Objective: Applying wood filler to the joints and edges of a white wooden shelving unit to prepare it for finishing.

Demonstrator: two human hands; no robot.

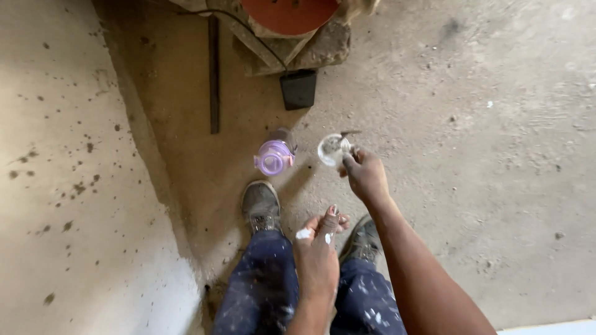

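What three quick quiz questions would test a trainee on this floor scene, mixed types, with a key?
1. True or false: the right hand holds a small white cup.
2. Which stands nearest the left shoe? A) purple-lidded bottle B) black box C) dark metal bar
3. Fill in: the left hand is smeared with white ____ and holds nothing.

Key: 1 true; 2 A; 3 paint.
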